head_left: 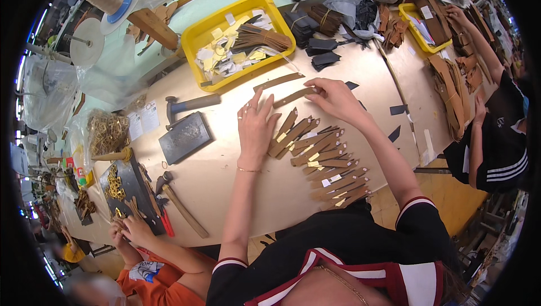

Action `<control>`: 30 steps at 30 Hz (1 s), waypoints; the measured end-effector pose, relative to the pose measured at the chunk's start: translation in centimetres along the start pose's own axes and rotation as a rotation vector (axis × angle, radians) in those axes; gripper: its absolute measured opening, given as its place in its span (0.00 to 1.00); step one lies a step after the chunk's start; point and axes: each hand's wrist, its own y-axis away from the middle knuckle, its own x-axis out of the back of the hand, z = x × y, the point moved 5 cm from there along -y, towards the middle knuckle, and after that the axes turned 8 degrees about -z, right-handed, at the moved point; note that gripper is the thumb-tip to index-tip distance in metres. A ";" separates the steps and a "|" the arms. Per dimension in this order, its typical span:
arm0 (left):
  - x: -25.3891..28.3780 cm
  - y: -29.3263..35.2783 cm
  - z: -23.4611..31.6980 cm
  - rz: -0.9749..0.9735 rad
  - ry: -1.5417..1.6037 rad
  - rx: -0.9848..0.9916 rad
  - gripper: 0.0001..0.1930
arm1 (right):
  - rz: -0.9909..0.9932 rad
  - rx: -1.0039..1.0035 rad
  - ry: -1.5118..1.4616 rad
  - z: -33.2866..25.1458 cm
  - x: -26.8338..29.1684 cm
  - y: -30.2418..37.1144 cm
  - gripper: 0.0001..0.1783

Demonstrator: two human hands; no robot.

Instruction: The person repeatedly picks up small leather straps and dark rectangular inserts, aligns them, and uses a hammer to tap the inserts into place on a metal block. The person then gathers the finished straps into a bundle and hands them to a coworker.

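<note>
A narrow brown leather strip (293,97) lies slantwise between my hands, over the table. My right hand (337,98) pinches its right end between thumb and fingers. My left hand (256,128) is beside the left end with fingers apart, and a fingertip seems to touch the strip. Just beyond, a second brown strip (279,81) rests on the table. Closer to me, several brown strips (315,145) with small white and yellow paper tags are laid out in an overlapping, curved row beside my left hand and under my right forearm.
A yellow tray (191,47) holds paper scraps and a strip bundle. Left are a hammer (194,103), a dark metal block (186,138) and another hammer (183,210). Dark leather bundles (324,52) lie at the back. Co-workers' hands (132,230) work on both sides.
</note>
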 end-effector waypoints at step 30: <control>-1.5 -5.1 6.4 -0.189 0.506 0.232 0.06 | 0.412 -0.140 0.126 7.3 4.4 4.2 0.18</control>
